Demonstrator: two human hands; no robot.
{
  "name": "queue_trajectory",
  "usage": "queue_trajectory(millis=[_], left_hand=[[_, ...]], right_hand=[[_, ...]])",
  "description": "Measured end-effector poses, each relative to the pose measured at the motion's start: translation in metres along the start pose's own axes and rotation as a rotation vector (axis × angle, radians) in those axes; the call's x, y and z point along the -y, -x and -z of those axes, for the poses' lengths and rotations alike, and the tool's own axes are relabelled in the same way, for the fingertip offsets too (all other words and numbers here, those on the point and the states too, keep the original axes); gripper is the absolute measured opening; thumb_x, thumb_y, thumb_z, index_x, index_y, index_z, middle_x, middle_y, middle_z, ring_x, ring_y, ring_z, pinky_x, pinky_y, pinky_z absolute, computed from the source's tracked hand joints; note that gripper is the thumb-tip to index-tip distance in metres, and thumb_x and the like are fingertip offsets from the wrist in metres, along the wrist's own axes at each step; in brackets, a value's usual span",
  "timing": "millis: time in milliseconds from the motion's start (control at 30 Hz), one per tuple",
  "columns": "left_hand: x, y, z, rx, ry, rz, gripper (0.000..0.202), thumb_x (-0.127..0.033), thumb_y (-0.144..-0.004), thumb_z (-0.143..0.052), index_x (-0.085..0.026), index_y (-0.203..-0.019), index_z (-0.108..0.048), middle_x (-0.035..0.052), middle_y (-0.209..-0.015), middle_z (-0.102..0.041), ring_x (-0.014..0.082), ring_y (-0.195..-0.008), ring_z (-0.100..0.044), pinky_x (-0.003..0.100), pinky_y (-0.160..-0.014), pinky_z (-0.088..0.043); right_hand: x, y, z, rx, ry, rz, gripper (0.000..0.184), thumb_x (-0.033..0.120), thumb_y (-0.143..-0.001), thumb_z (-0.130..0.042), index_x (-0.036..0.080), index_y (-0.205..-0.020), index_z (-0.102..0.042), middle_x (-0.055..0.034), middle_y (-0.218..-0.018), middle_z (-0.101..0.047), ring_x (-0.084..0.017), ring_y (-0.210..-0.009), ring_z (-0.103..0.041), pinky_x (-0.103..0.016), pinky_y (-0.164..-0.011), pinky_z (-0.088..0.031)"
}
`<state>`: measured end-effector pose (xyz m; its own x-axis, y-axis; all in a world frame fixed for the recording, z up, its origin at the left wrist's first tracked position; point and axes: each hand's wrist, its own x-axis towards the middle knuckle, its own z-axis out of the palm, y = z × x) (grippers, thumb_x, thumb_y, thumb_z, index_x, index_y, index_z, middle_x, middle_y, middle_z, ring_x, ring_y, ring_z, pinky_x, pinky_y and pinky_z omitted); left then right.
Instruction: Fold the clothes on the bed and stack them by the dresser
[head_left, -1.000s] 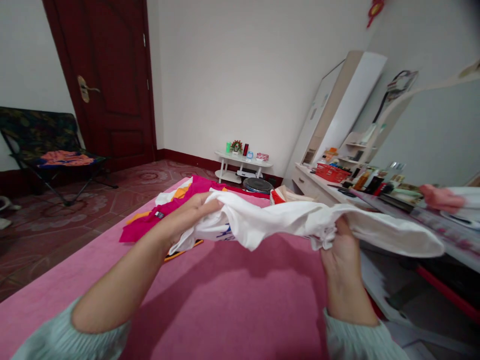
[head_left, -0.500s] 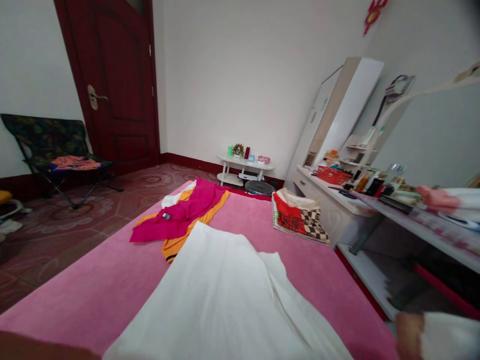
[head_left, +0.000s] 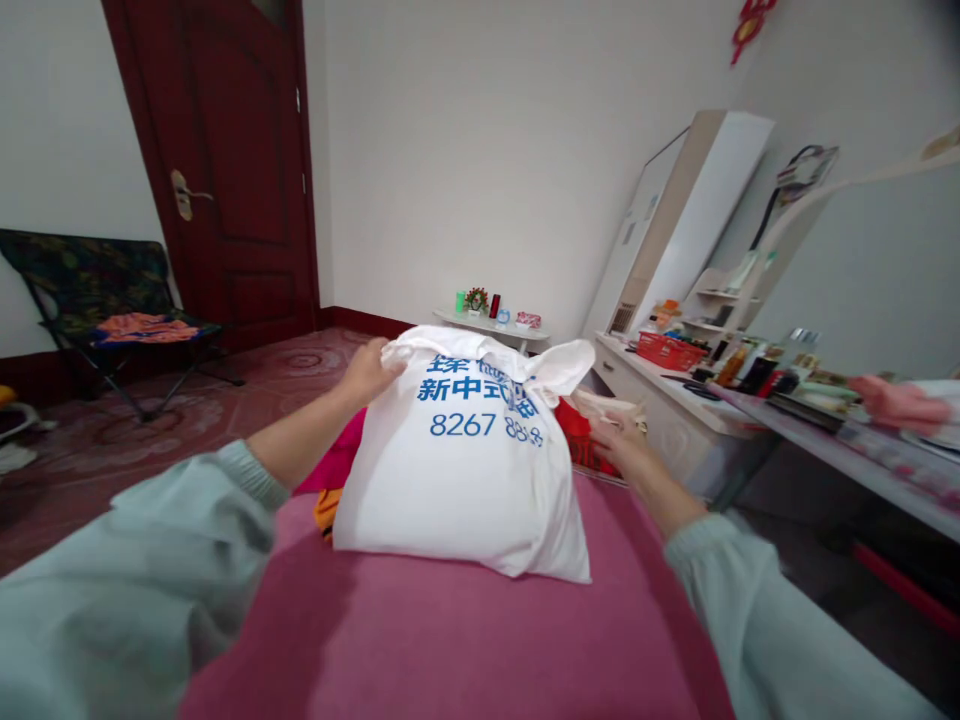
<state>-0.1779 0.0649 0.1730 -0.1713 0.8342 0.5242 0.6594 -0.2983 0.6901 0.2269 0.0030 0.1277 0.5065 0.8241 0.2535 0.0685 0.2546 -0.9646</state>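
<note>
Half a second ago the white shirt (head_left: 465, 470) lay spread flat with the hands almost out of view. Now it stands bunched up, its blue print facing the camera. The left hand (head_left: 367, 370) is clenched on its corner at 10 o'clock. The right hand (head_left: 619, 440) touches its edge at 3 o'clock, but the grip is hidden, so I cannot tell.

The shirt rests mid-bed on the pink cover (head_left: 450, 640), which lies bare toward 6 o'clock. A magenta garment (head_left: 341, 460) peeks out at 9 o'clock, and the dresser (head_left: 637, 380) stands close at 2 o'clock.

The chair (head_left: 90, 290), far at 9 o'clock, holds an orange cloth (head_left: 139, 327). What is in the red basket (head_left: 670, 350) on the dresser is unclear.
</note>
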Motion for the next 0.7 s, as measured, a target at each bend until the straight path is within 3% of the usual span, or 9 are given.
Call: queue_trajectory(millis=[100, 167, 233, 300, 400, 467, 567, 633, 700], left_hand=[[0.052, 0.062, -0.022, 0.209, -0.088, -0.026, 0.052, -0.042, -0.073, -0.062, -0.012, -0.115, -0.055, 0.0157, -0.114, -0.061, 0.0296, -0.104, -0.058, 0.041, -0.091, -0.044], [0.075, 0.110, -0.021, 0.315, -0.075, -0.032, 0.054, -0.051, -0.080, -0.052, -0.013, -0.117, -0.053, 0.0128, -0.110, -0.063, 0.0274, -0.099, -0.060, 0.039, -0.087, -0.047], [0.085, 0.147, -0.012, 0.405, -0.126, 0.022, 0.058, -0.056, -0.081, -0.049, -0.014, -0.121, -0.051, 0.0110, -0.105, -0.065, 0.0259, -0.093, -0.062, 0.036, -0.081, -0.048], [0.086, 0.165, -0.001, 0.461, -0.227, 0.079, 0.064, -0.060, -0.079, -0.050, -0.014, -0.123, -0.050, 0.0107, -0.100, -0.067, 0.0260, -0.087, -0.063, 0.035, -0.075, -0.048], [0.079, 0.165, 0.004, 0.516, -0.340, 0.100, 0.066, -0.061, -0.075, -0.054, -0.015, -0.122, -0.053, 0.0106, -0.101, -0.068, 0.0267, -0.087, -0.064, 0.033, -0.071, -0.047], [0.075, 0.156, -0.002, 0.545, -0.370, 0.069, 0.061, -0.056, -0.073, -0.060, -0.017, -0.120, -0.056, 0.0107, -0.107, -0.066, 0.0271, -0.092, -0.063, 0.033, -0.073, -0.046], [0.071, 0.144, -0.017, 0.569, -0.435, 0.072, 0.050, -0.046, -0.068, -0.066, -0.017, -0.109, -0.062, 0.0113, -0.105, -0.066, 0.0284, -0.092, -0.062, 0.033, -0.073, -0.045], [0.070, 0.141, -0.023, 0.577, -0.424, 0.076, 0.035, -0.042, -0.070, -0.064, -0.017, -0.095, -0.065, 0.0097, -0.095, -0.067, 0.0267, -0.084, -0.062, 0.032, -0.068, -0.044], [0.068, 0.140, -0.023, 0.527, -0.356, 0.019, 0.023, -0.038, -0.074, -0.061, -0.017, -0.083, -0.064, 0.0077, -0.087, -0.065, 0.0241, -0.080, -0.061, 0.031, -0.067, -0.044]], right_hand=[[-0.063, 0.039, 0.032, 0.218, 0.270, -0.082, 0.041, 0.040, -0.054, -0.078, 0.013, -0.082, -0.065, -0.0086, -0.077, -0.069, -0.023, -0.071, -0.065, -0.037, -0.066, -0.053], [-0.093, 0.066, 0.057, 0.365, 0.384, -0.027, 0.040, 0.046, -0.065, -0.069, 0.014, -0.089, -0.065, -0.0106, -0.087, -0.070, -0.025, -0.081, -0.066, -0.038, -0.076, -0.053], [-0.103, 0.086, 0.074, 0.380, 0.502, 0.056, 0.042, 0.047, -0.073, -0.062, 0.015, -0.099, -0.062, -0.0120, -0.097, -0.068, -0.024, -0.085, -0.065, -0.039, -0.081, -0.052], [-0.096, 0.100, 0.076, 0.346, 0.654, 0.174, 0.041, 0.044, -0.078, -0.057, 0.015, -0.107, -0.059, -0.0124, -0.104, -0.064, -0.023, -0.085, -0.064, -0.039, -0.081, -0.052], [-0.072, 0.116, 0.053, 0.421, 0.845, 0.421, 0.038, 0.029, -0.081, -0.054, 0.020, -0.118, -0.054, -0.0107, -0.117, -0.056, -0.023, -0.098, -0.060, -0.039, -0.087, -0.051], [-0.060, 0.126, 0.027, 0.548, 0.921, 0.549, 0.052, 0.014, -0.080, -0.047, 0.027, -0.130, -0.047, -0.0084, -0.133, -0.047, -0.022, -0.110, -0.056, -0.037, -0.090, -0.050], [-0.055, 0.137, -0.004, 0.687, 1.055, 0.583, 0.075, 0.001, -0.075, -0.040, 0.037, -0.141, -0.034, -0.0049, -0.150, -0.028, -0.021, -0.110, -0.057, -0.032, -0.080, -0.053], [-0.057, 0.140, -0.012, 0.642, 1.103, 0.549, 0.075, 0.003, -0.075, -0.042, 0.033, -0.143, -0.030, -0.0081, -0.151, -0.026, -0.023, -0.112, -0.056, -0.033, -0.079, -0.053], [-0.060, 0.139, -0.007, 0.510, 1.088, 0.507, 0.064, 0.013, -0.079, -0.047, 0.024, -0.141, -0.034, -0.0124, -0.144, -0.034, -0.026, -0.115, -0.053, -0.036, -0.084, -0.052]])
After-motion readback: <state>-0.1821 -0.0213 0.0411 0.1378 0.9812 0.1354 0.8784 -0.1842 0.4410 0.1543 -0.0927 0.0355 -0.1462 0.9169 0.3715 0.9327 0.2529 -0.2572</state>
